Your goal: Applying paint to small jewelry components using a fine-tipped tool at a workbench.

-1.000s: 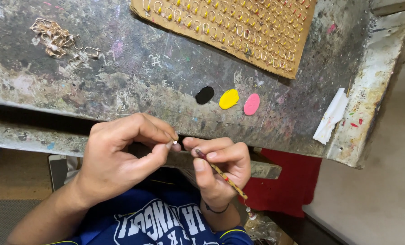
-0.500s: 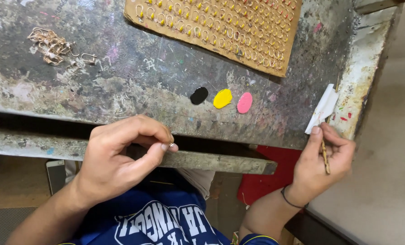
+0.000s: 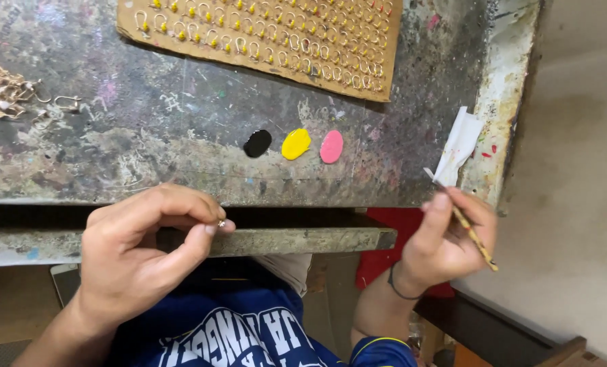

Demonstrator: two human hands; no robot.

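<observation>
My left hand (image 3: pixel 140 255) pinches a tiny metal piece (image 3: pixel 221 223) between thumb and fingertips, just in front of the worktable's near edge. My right hand (image 3: pixel 446 238) holds a thin wooden brush (image 3: pixel 463 219) off the table's right corner, its tip touching a white scrap of paper (image 3: pixel 458 145). Three small blobs of paint lie on the table between the hands: black (image 3: pixel 257 143), yellow (image 3: pixel 296 143) and pink (image 3: pixel 331 146).
A brown cardboard sheet (image 3: pixel 269 41) with rows of small metal hooks, many dabbed yellow, lies at the back. A loose pile of metal hooks (image 3: pixel 11 92) sits at the far left. The stained worktable (image 3: pixel 147 149) has a lower ledge (image 3: pixel 296 240) in front.
My right hand left the left hand and swung out to the right with the brush, up to the white paper at the table's corner. My left hand kept its pinch.
</observation>
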